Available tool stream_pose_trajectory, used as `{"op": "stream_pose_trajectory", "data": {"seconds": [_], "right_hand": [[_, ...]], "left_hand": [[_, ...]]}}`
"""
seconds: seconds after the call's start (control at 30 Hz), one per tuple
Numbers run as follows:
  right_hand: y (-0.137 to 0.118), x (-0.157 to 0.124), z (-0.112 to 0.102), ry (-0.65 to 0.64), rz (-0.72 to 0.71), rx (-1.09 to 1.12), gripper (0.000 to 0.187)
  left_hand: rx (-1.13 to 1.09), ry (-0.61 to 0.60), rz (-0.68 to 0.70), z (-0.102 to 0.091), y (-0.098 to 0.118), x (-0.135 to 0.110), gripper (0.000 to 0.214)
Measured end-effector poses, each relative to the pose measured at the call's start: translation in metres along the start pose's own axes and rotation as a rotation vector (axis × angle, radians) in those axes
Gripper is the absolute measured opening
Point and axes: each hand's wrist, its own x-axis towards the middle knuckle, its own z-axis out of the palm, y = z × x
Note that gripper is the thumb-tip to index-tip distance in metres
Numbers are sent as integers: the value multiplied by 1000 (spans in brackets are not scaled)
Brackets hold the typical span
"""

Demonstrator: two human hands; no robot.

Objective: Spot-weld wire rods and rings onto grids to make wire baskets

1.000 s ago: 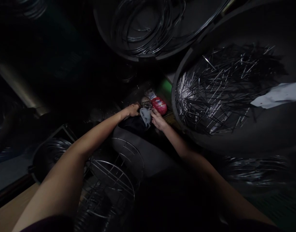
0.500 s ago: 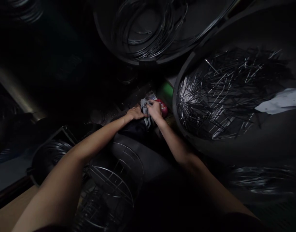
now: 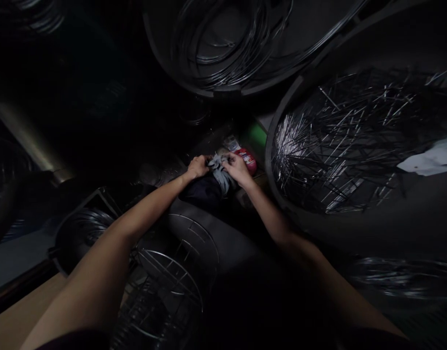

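A crumpled grey cloth (image 3: 221,177) is stretched between my two hands, its lower part hanging down over something dark. My left hand (image 3: 198,166) has its fingers closed on the cloth's left edge. On the other side, my right hand (image 3: 237,166) pinches the right edge. Whether the cloth is a glove or a rag I cannot tell in this dim light. Just beyond my right hand lies a red packet (image 3: 248,160) with white print, and a small clear plastic wrapper (image 3: 231,143) is beside it.
A large round bin (image 3: 272,160) on the right holds many loose metal rods (image 3: 340,136) and a white sheet (image 3: 427,159). Another bin (image 3: 165,68) at the top contains coiled wire (image 3: 223,73). Round wire racks (image 3: 172,267) stand low in front, with a dark coil-filled container (image 3: 86,226) at left.
My hands have moved slightly apart, and the grey cloth between them is spread wider. The view has shifted a little, so the bins appear farther right.
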Motion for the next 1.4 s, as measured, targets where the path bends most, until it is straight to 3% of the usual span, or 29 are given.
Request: {"op": "stream_pose_trajectory", "data": {"seconds": [0.1, 0.2, 0.27, 0.4, 0.5, 0.57, 0.63, 0.73, 0.83, 0.93, 1.1, 1.27, 1.33, 1.4], "right_hand": [[5, -24, 0, -142, 9, -87, 16], [4, -31, 8, -201, 57, -222, 24], [1, -27, 14, -163, 85, -265, 21], [-9, -20, 23, -95, 187, -543, 52], [-11, -25, 25, -100, 166, -743, 48], [-9, -30, 24, -76, 84, -858, 47], [-8, -34, 22, -32, 52, -918, 49], [-9, -38, 21, 27, 73, -886, 49], [-12, -42, 23, 58, 74, -832, 45], [-13, -45, 24, 83, 91, -772, 36], [-5, -41, 18, 98, 100, -604, 25], [9, -37, 6, -172, 187, 9, 36], [14, -35, 1, -228, 221, 73, 36], [16, -32, -1, -242, 219, -14, 30]], "left_hand": [[-12, 31, 21, 0, -1, -2, 35], [-1, 52, 45, 0, 0, -6, 36], [24, 73, 52, 1, 1, -9, 37], [103, 102, 69, 5, 1, -15, 36], [166, 90, 120, 5, 3, -16, 43], [178, 50, 184, 2, 3, -15, 45], [79, -88, 264, -4, 0, -12, 38], [-318, -318, 301, -10, -11, -8, 40], [-507, -371, 255, -12, -18, -4, 49], [-297, -357, 255, -10, -12, 1, 55], [114, -255, 368, -8, 8, -1, 71], [330, -40, 316, -6, 10, -13, 60], [404, -4, 356, -5, 9, -17, 55], [467, 5, 427, -4, 8, -19, 53]]}}
